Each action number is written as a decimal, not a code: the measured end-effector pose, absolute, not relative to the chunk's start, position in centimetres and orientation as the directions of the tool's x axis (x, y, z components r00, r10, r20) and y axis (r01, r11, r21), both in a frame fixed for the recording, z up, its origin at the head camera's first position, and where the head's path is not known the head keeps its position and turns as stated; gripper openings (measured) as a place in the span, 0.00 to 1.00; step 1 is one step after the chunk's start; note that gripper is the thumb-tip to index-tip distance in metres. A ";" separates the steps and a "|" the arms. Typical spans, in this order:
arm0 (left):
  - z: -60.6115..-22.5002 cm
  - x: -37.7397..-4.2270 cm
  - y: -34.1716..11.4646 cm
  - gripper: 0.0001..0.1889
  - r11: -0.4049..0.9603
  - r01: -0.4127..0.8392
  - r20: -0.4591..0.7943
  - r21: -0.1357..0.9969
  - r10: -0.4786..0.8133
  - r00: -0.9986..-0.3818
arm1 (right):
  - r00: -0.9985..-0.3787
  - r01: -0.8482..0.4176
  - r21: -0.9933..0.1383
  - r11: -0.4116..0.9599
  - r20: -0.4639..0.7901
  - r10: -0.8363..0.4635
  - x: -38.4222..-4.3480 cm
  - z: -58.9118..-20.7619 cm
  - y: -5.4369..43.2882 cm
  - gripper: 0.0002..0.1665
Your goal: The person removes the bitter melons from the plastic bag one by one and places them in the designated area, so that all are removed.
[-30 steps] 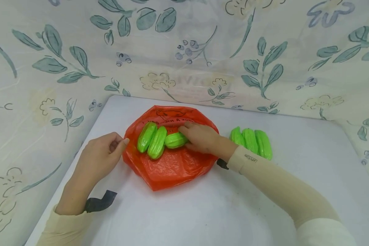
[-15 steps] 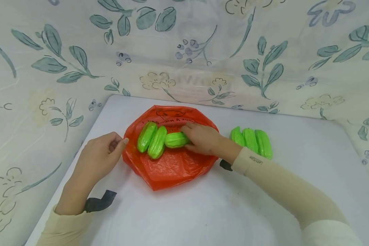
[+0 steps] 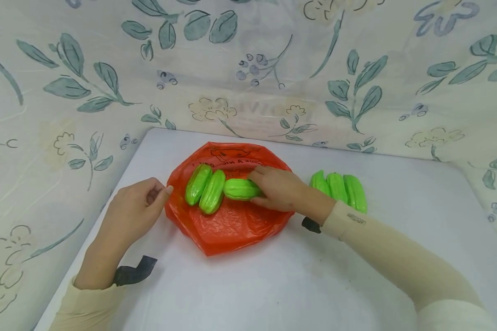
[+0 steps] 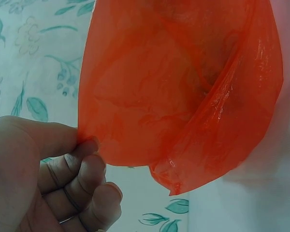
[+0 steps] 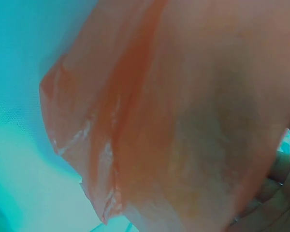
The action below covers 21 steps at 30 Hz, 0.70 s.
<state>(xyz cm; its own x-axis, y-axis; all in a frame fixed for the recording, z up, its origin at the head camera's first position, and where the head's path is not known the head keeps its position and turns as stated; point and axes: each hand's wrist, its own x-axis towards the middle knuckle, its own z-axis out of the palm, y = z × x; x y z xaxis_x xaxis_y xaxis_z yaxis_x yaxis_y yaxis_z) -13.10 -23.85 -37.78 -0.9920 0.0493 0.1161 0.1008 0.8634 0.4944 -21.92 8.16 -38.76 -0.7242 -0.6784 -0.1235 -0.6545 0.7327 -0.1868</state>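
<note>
In the head view my left hand (image 3: pixel 136 209) pinches the left rim of a red plastic bag (image 3: pixel 228 234) between thumb and index finger. The left wrist view shows that pinch on the bag's edge, the other fingers curled. Inside the bag's mouth, my right hand (image 3: pixel 281 188) has thumb and fingers around the right end of a glossy green ridged cucumber-like vegetable (image 3: pixel 241 189), which lies sideways. Two more such vegetables (image 3: pixel 205 188) lean side by side to its left. In the right wrist view the bag hides most of the right hand (image 5: pixel 268 198).
Right of the bag, three more green vegetables (image 3: pixel 338 191) lie in a row on the white table (image 3: pixel 248 294), partly behind my right wrist. Floral cloth (image 3: pixel 248 69) hangs behind the table. A black strap (image 3: pixel 134 272) sticks out at my left wrist.
My right hand has slid a little to the right along the green vegetable, exposing more of it; the vegetable itself has barely shifted. The left hand and bag stay put.
</note>
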 end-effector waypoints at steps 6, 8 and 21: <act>-37.8 -13.1 -24.0 0.11 0.865 0.115 0.134 0.488 0.056 -0.989 | -0.717 -0.667 -0.189 0.720 -0.100 -0.690 -21.3 -38.3 8.7 0.33; -37.8 -13.1 -24.0 0.11 0.864 0.118 0.133 0.489 0.060 -0.989 | -0.714 -0.672 -0.188 0.716 -0.092 -0.694 -21.1 -38.1 8.9 0.33; -37.9 -13.2 -23.7 0.12 0.866 0.114 0.119 0.486 0.064 -0.991 | -0.731 -0.643 -0.243 0.727 -0.090 -0.676 -19.7 -37.3 10.1 0.35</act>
<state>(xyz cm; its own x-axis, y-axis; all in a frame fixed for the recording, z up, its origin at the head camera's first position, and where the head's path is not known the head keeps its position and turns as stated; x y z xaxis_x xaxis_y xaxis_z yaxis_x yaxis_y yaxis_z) -13.22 -23.72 -37.90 -0.9909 0.0636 0.1186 0.1138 0.8664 0.4861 -19.74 10.11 -37.25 -0.7309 -0.6765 -0.0904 -0.6427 0.7267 -0.2426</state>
